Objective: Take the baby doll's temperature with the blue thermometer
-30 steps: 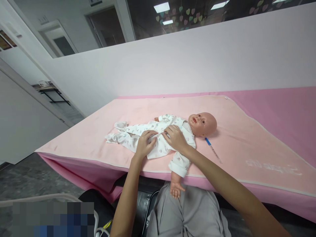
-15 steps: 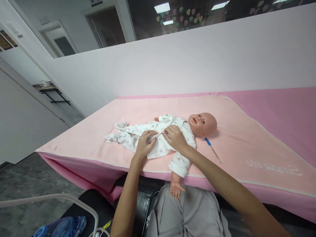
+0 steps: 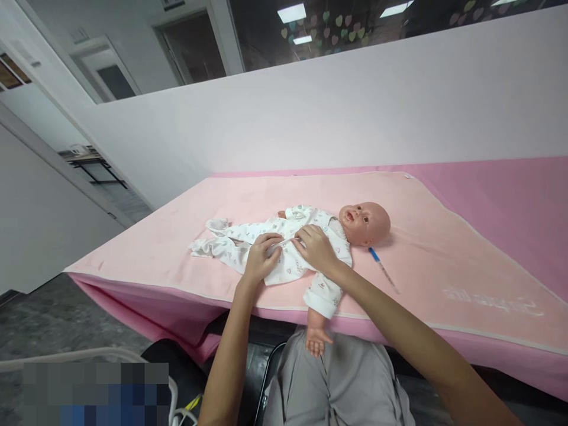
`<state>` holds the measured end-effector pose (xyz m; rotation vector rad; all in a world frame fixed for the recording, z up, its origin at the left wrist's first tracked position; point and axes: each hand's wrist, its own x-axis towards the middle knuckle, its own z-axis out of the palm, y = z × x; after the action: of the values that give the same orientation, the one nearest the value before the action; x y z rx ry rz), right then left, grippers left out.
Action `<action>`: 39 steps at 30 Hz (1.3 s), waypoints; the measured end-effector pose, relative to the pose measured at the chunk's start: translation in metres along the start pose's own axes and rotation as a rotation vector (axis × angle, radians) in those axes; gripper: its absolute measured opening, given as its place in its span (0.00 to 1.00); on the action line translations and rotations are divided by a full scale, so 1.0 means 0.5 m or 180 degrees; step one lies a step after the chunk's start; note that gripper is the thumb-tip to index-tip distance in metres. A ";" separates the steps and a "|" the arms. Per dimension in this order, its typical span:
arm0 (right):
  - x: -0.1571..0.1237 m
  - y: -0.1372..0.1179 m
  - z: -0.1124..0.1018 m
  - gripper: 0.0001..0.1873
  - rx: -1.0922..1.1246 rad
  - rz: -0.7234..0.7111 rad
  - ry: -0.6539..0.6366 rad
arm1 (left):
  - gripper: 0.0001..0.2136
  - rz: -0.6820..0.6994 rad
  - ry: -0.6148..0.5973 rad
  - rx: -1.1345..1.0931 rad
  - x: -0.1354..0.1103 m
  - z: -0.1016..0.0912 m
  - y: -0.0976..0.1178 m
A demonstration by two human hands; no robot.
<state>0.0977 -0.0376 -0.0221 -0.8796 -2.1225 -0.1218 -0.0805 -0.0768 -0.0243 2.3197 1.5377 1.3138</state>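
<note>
1. At the left, the footed legs of a white cotton baby garment with small printed motifs (image 3: 284, 270) lie on a pale peach mat (image 3: 146, 236). The long axis runs side to side across the person's front, legs left, collar right.
2. Next, the left hand (image 3: 262, 255) rests on the garment near the hips. Its fingers are bent, with the thumb apart from them; whether they pinch the cloth, I cannot tell.
3. Between the hands runs a thin, slightly raised edge of cloth, roughly along the body's length. It lies right of the left fingertips and left of the right ones, both hands at about equal reach.
4. The right hand (image 3: 316, 245) lies over the chest, nearer the head. Its fingers curl down to that edge; its grip is hidden too.
5. At the right, the bald, tan baby doll (image 3: 367, 222) wearing the garment lies face-up, its head turned towards the camera. A slim, blue-capped stick (image 3: 383, 271) lies just beside the head.
</note>
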 end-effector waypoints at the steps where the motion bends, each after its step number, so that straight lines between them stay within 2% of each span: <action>1: 0.000 0.000 0.000 0.09 -0.0002 0.0003 -0.0002 | 0.09 0.0016 -0.0038 0.0033 0.000 0.000 0.001; 24: 0.000 0.002 0.001 0.09 -0.0022 -0.0040 -0.0010 | 0.11 -0.0040 -0.0072 -0.0106 0.001 -0.001 -0.001; 39: 0.000 0.003 0.001 0.09 -0.0034 -0.0033 -0.0059 | 0.09 -0.0090 0.0056 -0.0306 -0.001 0.000 -0.004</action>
<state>0.0981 -0.0364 -0.0228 -0.8794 -2.1457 -0.1309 -0.0822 -0.0761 -0.0256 2.2268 1.4719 1.3732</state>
